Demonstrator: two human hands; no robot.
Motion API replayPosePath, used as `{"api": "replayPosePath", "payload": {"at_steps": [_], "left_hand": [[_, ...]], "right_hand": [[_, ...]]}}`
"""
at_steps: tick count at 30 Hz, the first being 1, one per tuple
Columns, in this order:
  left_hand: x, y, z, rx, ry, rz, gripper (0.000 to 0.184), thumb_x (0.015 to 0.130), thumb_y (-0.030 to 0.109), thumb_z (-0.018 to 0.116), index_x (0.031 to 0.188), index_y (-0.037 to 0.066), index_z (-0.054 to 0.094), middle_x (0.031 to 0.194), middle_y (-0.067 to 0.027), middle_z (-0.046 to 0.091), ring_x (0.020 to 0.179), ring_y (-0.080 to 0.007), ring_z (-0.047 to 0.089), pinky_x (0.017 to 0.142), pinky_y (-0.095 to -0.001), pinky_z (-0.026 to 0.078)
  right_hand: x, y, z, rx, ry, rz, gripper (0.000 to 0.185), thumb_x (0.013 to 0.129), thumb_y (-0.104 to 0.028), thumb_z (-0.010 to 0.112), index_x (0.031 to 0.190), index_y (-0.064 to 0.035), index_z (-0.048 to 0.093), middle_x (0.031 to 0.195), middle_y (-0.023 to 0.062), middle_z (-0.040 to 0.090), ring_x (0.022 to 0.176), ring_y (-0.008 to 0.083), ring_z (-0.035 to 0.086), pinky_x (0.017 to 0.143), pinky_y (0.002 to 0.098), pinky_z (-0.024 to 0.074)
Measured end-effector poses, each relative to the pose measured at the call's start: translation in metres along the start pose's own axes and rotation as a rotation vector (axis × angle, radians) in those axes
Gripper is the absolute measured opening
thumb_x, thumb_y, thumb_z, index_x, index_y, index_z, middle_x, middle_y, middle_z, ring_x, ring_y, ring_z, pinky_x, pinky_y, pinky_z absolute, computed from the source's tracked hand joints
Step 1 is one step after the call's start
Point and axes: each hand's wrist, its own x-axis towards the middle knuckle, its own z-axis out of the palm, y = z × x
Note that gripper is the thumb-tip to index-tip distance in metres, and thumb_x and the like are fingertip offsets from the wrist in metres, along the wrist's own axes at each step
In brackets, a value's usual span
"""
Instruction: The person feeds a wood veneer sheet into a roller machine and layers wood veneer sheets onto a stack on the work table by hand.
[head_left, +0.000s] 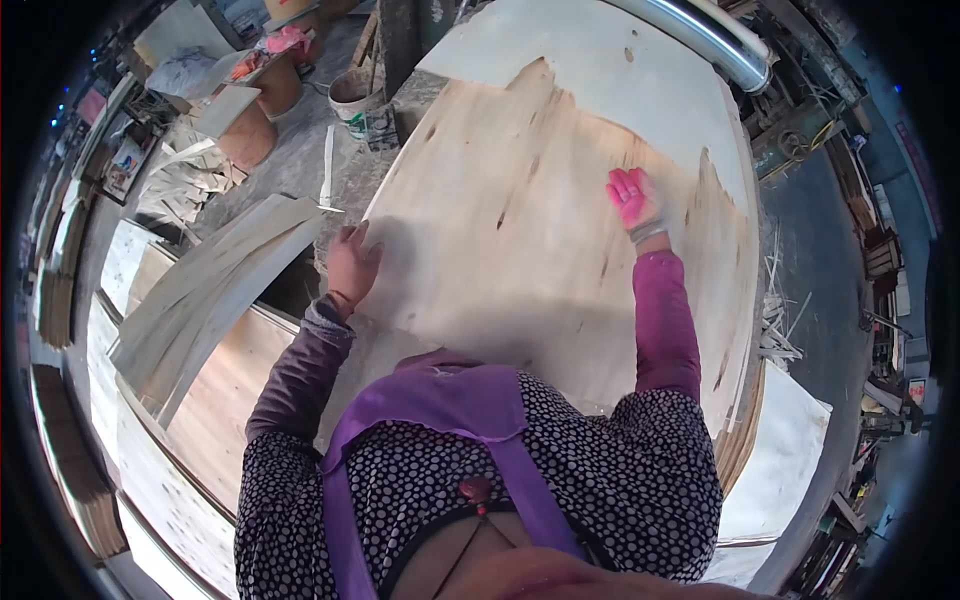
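Observation:
A large, pale wood veneer sheet (pixel 480 190) with dark streaks and a ragged far edge lies in front of me, over a whiter sheet (pixel 590 45). My left hand (pixel 352 265) is bare and sits at the left edge of the veneer, fingers apart and slightly bent, with nothing seen in them. Above the right part of the sheet is my right hand (pixel 636 203), in a pink and white glove. Its fingers are curled in together and nothing shows between them. Whether this hand touches the wood I cannot tell.
Loose veneer strips (pixel 215 280) lean over a stack at my left. A shiny metal roller (pixel 715 45) crosses the far right. A bucket (pixel 355 95) stands beyond the sheet's left edge. Wood scraps (pixel 785 315) lie at right, and stacked sheets (pixel 65 440) stand far left.

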Motion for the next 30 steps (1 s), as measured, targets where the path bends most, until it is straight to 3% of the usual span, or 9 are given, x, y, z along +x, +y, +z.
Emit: {"api": "replayPosePath", "payload": {"at_steps": [2,8,11,17,18,20,26,29,30], "left_hand": [[-0.001,-0.004,0.002,0.194,-0.083,-0.046,0.045,0.074,0.028,0.063,0.113,0.007,0.054,0.107,-0.0155,0.050,0.100,-0.0353,0.046,0.084,-0.0449,0.040],[0.003,-0.010,0.011,0.218,-0.108,-0.125,0.045,0.072,0.030,0.065,0.109,0.007,0.056,0.106,-0.0146,0.053,0.102,-0.0349,0.045,0.085,-0.0442,0.040],[0.018,-0.055,0.027,0.132,-0.073,0.084,0.041,0.071,0.030,0.065,0.103,0.006,0.058,0.095,-0.0146,0.060,0.095,-0.0329,0.052,0.078,-0.0407,0.043],[0.047,-0.041,-0.022,-0.508,-0.229,-0.081,0.022,0.073,0.011,0.063,0.094,0.004,0.057,0.071,-0.0095,0.062,0.057,-0.0151,0.056,0.051,-0.0277,0.042],[0.051,-0.035,-0.031,-0.600,-0.328,-0.161,0.024,0.073,0.003,0.062,0.096,0.004,0.055,0.069,-0.0043,0.060,0.056,-0.0079,0.052,0.049,-0.0239,0.039],[0.055,-0.025,-0.045,-0.763,-0.344,-0.142,0.026,0.073,0.002,0.062,0.098,0.005,0.054,0.069,-0.0029,0.059,0.056,-0.0074,0.051,0.049,-0.0231,0.038],[0.067,0.005,-0.095,-1.167,-0.335,-0.189,0.026,0.074,-0.003,0.058,0.098,0.006,0.053,0.070,-0.0010,0.058,0.057,-0.0085,0.053,0.050,-0.0221,0.042],[0.068,0.001,-0.099,-1.258,-0.312,-0.227,0.028,0.074,-0.005,0.057,0.099,0.006,0.052,0.074,-0.0036,0.060,0.060,-0.0108,0.056,0.054,-0.0229,0.046],[0.066,-0.005,-0.096,-1.241,-0.296,-0.243,0.028,0.074,-0.005,0.057,0.098,0.006,0.052,0.074,-0.0042,0.060,0.061,-0.0103,0.056,0.054,-0.0222,0.045]], "right_hand": [[-0.020,0.014,-0.002,-0.064,-0.021,-0.004,0.038,0.084,-0.028,0.058,0.115,-0.0067,0.048,0.115,0.0139,0.052,0.112,0.0295,0.047,0.094,0.0421,0.0387],[-0.162,0.042,0.020,-0.114,-0.109,0.119,0.045,0.088,-0.029,0.052,0.125,-0.0056,0.043,0.120,0.0136,0.051,0.110,0.0261,0.050,0.092,0.0387,0.0405],[-0.232,0.043,0.039,-0.205,-0.152,0.236,0.047,0.090,-0.033,0.047,0.127,-0.0051,0.041,0.120,0.0139,0.052,0.108,0.0247,0.052,0.089,0.0375,0.0432],[-0.333,0.070,0.049,-0.186,-0.332,0.638,0.055,0.091,-0.043,0.042,0.126,-0.0009,0.042,0.114,0.0164,0.056,0.101,0.0238,0.056,0.087,0.0361,0.0447],[-0.344,0.076,0.051,-0.185,-0.301,0.664,0.056,0.091,-0.045,0.042,0.125,-0.0005,0.043,0.113,0.0163,0.057,0.100,0.0238,0.057,0.087,0.0358,0.0447],[-0.360,0.088,0.059,-0.182,-0.241,0.714,0.058,0.090,-0.047,0.041,0.124,0.0003,0.044,0.111,0.0163,0.058,0.098,0.0237,0.057,0.087,0.0351,0.0445],[-0.372,0.094,0.061,-0.176,-0.087,0.646,0.069,0.085,-0.060,0.040,0.122,-0.0026,0.048,0.107,0.0138,0.060,0.091,0.0212,0.059,0.080,0.0353,0.0469],[-0.360,0.108,0.030,0.248,-0.102,0.564,0.070,0.083,-0.063,0.041,0.115,-0.0026,0.053,0.094,0.0105,0.064,0.081,0.0193,0.060,0.073,0.0357,0.0473],[-0.359,0.100,0.049,0.171,0.119,0.456,0.064,0.083,-0.062,0.041,0.104,-0.0036,0.057,0.081,0.0086,0.065,0.065,0.0192,0.059,0.062,0.0340,0.0475]]}}
